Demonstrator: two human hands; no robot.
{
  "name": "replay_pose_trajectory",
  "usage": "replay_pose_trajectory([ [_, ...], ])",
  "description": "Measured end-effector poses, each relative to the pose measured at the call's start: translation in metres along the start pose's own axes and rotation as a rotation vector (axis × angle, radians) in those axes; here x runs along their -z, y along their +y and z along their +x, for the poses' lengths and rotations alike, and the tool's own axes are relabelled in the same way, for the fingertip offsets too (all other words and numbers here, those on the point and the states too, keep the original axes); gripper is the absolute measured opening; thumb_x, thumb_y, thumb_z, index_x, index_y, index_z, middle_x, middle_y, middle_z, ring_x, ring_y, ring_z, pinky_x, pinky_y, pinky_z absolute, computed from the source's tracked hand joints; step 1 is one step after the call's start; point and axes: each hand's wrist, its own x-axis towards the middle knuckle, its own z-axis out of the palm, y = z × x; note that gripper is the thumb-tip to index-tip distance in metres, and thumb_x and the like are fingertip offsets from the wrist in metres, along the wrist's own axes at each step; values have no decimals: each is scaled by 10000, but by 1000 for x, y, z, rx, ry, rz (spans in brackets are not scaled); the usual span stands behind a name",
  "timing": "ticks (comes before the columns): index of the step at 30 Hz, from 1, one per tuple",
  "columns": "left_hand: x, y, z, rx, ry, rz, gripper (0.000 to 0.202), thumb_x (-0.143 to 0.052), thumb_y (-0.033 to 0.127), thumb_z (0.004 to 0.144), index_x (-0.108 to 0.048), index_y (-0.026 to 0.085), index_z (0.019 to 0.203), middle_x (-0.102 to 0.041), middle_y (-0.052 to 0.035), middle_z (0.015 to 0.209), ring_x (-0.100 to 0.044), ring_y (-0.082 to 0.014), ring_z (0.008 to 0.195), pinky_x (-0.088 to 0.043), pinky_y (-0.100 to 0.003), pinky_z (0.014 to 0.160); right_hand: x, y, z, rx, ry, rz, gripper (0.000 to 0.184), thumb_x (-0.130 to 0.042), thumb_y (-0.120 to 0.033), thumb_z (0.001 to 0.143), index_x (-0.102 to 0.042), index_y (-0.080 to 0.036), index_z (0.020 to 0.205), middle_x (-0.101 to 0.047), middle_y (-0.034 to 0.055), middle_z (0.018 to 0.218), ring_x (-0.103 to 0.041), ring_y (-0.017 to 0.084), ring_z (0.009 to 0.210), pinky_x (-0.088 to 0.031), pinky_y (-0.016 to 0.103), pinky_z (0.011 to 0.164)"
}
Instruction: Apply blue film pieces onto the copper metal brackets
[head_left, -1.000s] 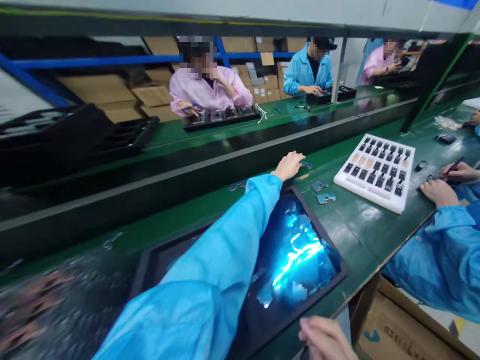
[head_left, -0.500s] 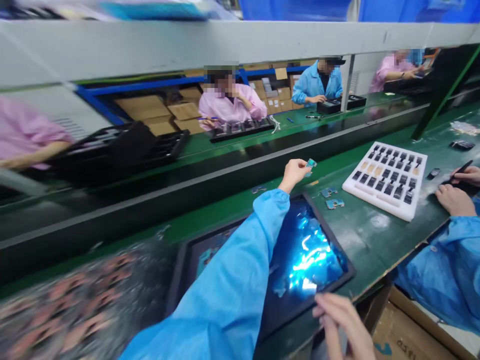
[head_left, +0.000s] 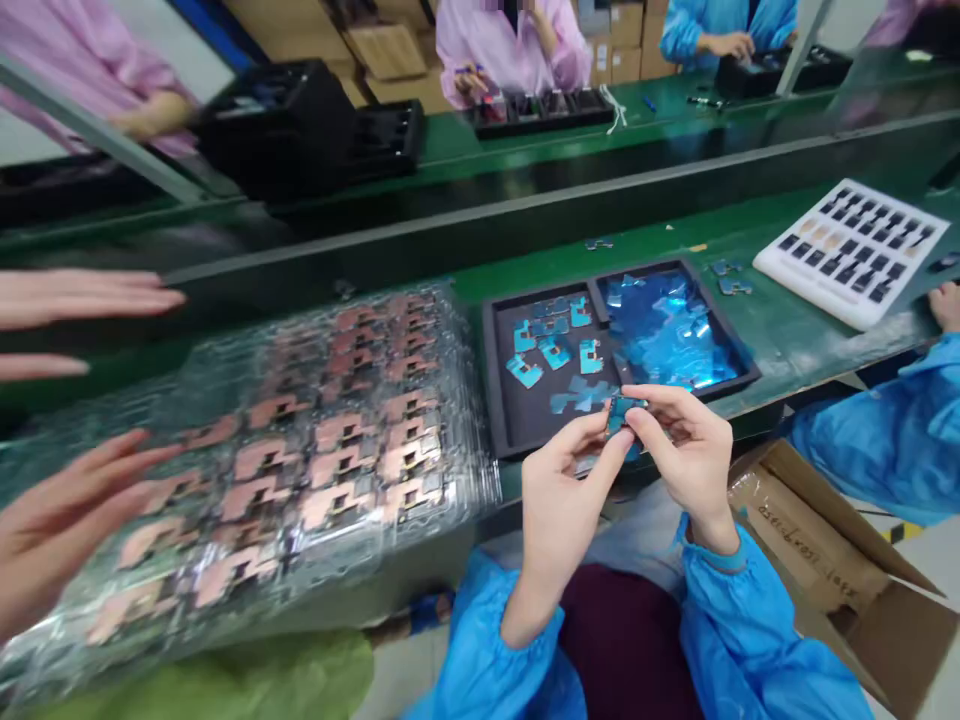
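Hands: we are pinching a small blue part [head_left: 621, 408] between left hand [head_left: 559, 500] and right hand [head_left: 690, 455] fingertips, both clamped on it.
Part: hanging over our lap, just short of the black tray [head_left: 490, 380].
Risk: we judge it could be slipping free from so light a pinch, dropping toward the cardboard box [head_left: 817, 560] beside our right hand.
Black tray: lying beyond our hands, holding blue parts [head_left: 551, 350] left, blue film scraps [head_left: 667, 335] right.

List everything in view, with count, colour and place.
small part: one, blue, held low centre
black tray: one, black, table ahead
blue parts: several, blue, tray's left compartment
film scraps: pile, shiny blue, tray's right compartment
blister tray: one, clear, pinkish pieces inside, table left
foam tray: one, white, table far right
cardboard box: one, brown, floor right
co-worker's sleeve: one, blue, right edge
left hand: one, blue-sleeved, gripping part
right hand: one, blue-sleeved, gripping part
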Motion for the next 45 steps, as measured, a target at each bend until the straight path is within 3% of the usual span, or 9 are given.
replay_pose_trajectory([
  [7,34,-13,-17,-28,151,-3,118,-829,250,879,-888,217,975,-886,-34,1002,-854,-224,893,-699,-271,835,-41,-2,-12,-180,-106,162,258,-762,-468,1005,-828,-219,1021,-855,58,927,-812,191,769,-689,276,715],
  [14,49,-21,-20,-34,197,-8,156,-822,266,906,-905,228,1033,-877,-37,927,-841,-217,810,-695,-261,748,-56,3,-17,-23,-137,46,196,-769,-389,1020,-816,-228,920,-833,50,902,-794,185,768,-663,264,704],
  [20,58,-29,-19,-35,246,-47,118,-818,255,913,-895,227,998,-875,-30,922,-830,-195,785,-678,-220,717,-76,4,-23,-57,-115,34,296,-680,-437,1066,-812,-222,911,-826,45,886,-775,175,729,-660,262,676],
  [23,60,-31,-19,-20,235,-76,113,-825,263,915,-893,225,998,-877,-32,945,-835,-195,809,-685,-219,748,-79,5,-23,-63,-132,31,205,-753,-406,1019,-815,-222,952,-837,41,926,-796,180,777,-677,269,742],
  [28,59,-33,-20,13,214,-76,166,-839,310,915,-889,209,1039,-876,-44,972,-841,-216,820,-707,-259,784,-79,3,-21,-90,-70,-4,367,-648,-468,1074,-796,-215,854,-808,30,802,-744,157,662,-634,247,621],
  [33,63,-32,-13,30,215,-68,223,-861,381,882,-881,193,1001,-871,-56,942,-842,-228,807,-707,-268,759,-78,3,-23,-119,-135,22,241,-737,-450,1024,-838,-233,1000,-851,53,987,-816,206,870,-698,307,808],
  [38,62,-30,-10,10,224,-45,211,-804,382,922,-868,187,871,-851,-60,814,-837,-238,766,-704,-284,745,-77,7,-24,-92,-59,-56,359,-658,-483,1068,-790,-213,871,-769,8,755,-708,143,601,-630,241,575],
  [41,60,-32,-10,-17,273,-35,195,-801,362,931,-867,186,879,-836,-47,765,-826,-221,714,-697,-269,712,-71,5,-21,-30,-173,-77,317,-581,-414,1117,-819,-226,1029,-826,38,959,-785,170,796,-675,267,690],
  [45,60,-35,-10,-23,302,-46,188,-800,353,947,-876,181,956,-853,-50,833,-836,-218,757,-704,-262,715,-60,3,-18,264,-160,-286,274,-687,-275,1066,-788,-289,1320,-776,90,1293,-767,242,1154,-694,392,930],
])
